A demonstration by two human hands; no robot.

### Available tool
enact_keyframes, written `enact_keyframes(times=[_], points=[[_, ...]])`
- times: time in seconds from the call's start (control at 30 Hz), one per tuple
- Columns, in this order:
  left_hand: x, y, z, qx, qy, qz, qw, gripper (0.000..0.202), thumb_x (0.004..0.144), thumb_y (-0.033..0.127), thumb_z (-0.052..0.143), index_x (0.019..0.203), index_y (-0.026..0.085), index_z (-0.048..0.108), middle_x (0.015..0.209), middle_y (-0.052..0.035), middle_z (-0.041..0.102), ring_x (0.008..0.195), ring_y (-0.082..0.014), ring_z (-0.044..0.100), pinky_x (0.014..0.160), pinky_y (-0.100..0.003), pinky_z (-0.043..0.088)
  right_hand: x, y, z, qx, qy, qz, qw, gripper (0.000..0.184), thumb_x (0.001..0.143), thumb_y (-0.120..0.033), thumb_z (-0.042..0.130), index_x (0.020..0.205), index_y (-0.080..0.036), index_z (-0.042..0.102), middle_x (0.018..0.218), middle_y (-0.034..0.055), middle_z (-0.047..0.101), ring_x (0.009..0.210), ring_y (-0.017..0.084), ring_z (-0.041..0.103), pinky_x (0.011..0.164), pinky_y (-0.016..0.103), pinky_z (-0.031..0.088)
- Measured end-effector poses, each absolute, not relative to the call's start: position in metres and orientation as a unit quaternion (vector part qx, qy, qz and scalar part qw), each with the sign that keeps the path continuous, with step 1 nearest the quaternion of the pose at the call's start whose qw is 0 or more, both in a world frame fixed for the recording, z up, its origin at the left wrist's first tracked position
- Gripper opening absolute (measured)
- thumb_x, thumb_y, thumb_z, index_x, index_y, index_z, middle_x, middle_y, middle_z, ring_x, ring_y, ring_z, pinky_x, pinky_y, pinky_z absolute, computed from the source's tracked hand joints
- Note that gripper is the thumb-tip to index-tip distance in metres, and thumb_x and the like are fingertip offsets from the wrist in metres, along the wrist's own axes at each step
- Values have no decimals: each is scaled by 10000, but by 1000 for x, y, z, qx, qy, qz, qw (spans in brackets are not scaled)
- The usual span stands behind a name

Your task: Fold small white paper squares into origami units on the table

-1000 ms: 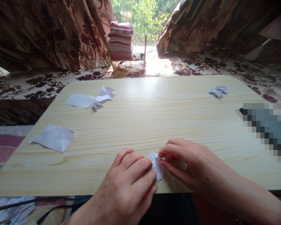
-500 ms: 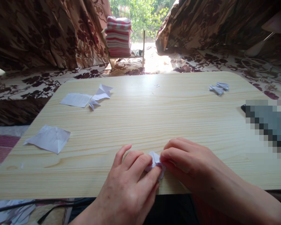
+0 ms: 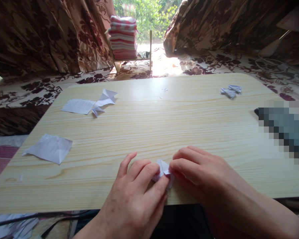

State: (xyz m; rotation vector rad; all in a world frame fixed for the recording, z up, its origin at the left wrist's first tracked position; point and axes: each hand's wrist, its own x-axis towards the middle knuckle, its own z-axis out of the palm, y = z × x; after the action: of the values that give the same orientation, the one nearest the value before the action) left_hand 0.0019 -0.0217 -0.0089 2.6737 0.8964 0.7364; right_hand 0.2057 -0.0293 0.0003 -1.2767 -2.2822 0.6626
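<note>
A small folded piece of white paper (image 3: 163, 166) lies at the table's near edge, between my two hands. My left hand (image 3: 142, 186) presses it from the left, with thumb and index finger closed on it and the little finger raised. From the right, my right hand (image 3: 196, 172) pinches the paper's edge between thumb and fingertips. A raised flap with a crease shows between the fingers; the paper's lower part is mostly hidden under my left thumb.
The wooden table (image 3: 144, 132) carries a creased paper sheet (image 3: 52, 148) at left, several paper pieces (image 3: 79, 106) behind it, folded papers (image 3: 230, 91) at back right and a blurred dark device (image 3: 286, 132) at right. Striped folded cloths (image 3: 123, 39) stand on a rack beyond.
The whole view has shifted slightly, so things appear a little further left. Both hands keep their hold on the paper, and its raised flap looks a little wider and more tilted.
</note>
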Motion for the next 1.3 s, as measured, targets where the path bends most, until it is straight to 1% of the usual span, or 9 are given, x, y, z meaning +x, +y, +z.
enact_keyframes(times=[0.1,0.27,0.33,0.4,0.53,0.73,0.9,1.1,1.3], points=[[-1,-17,-4,925,286,225,109,213,870,172,542,1048,188,659,982,-43,662,968,-192,547,1069,-456,277,209,-21,3,-468,-822,253,202,149,867,-115,509,820,-178,636,802,31,595,701,153,511,605,265,402],[-8,-10,8,946,259,161,112,205,874,141,551,1050,187,645,1055,-15,666,1041,-187,528,1101,-427,237,212,-10,6,-467,-817,300,158,132,859,-167,552,904,-239,652,805,-17,605,642,108,523,584,228,384],[-10,-8,10,949,253,153,110,214,878,155,555,1074,187,634,1078,-9,667,1061,-193,523,1109,-432,224,211,-8,6,-463,-819,305,150,105,858,-182,564,869,-237,652,786,-24,600,620,98,518,570,221,374],[-10,-8,10,949,254,152,110,220,882,162,555,1088,189,629,1093,-3,667,1067,-193,524,1113,-433,218,208,-8,6,-462,-823,297,147,107,851,-167,566,795,-217,641,761,-22,592,600,94,510,558,219,366],[-8,-9,9,944,266,160,114,202,883,176,561,1069,198,637,1087,5,672,1065,-189,529,1113,-433,220,207,-12,7,-450,-839,259,164,152,858,-139,546,727,-187,606,742,-8,572,604,101,494,552,221,363],[-7,-10,9,941,271,168,118,195,889,169,552,1056,205,647,1060,9,677,1027,-173,540,1105,-422,226,210,-23,6,-404,-866,211,205,174,886,-90,487,776,-153,606,765,28,581,661,132,478,565,242,367],[-8,-11,10,941,269,166,119,203,897,166,536,1067,190,644,1072,1,671,1026,-174,538,1105,-429,227,208,-30,4,-392,-866,209,231,213,892,-55,454,788,-130,624,748,45,588,657,140,462,550,247,363],[-9,-11,7,942,266,166,116,238,894,161,537,1109,189,634,1084,-7,665,1043,-180,528,1110,-448,215,208,-32,5,-392,-868,211,219,235,903,-65,437,798,-129,638,738,48,588,639,144,455,533,248,362],[-9,-12,8,942,268,167,113,251,894,156,536,1122,203,630,1087,-8,676,1046,-172,536,1112,-439,216,209,-32,1,-402,-863,216,216,217,889,-56,433,839,-147,624,775,52,601,672,151,487,569,250,393]])
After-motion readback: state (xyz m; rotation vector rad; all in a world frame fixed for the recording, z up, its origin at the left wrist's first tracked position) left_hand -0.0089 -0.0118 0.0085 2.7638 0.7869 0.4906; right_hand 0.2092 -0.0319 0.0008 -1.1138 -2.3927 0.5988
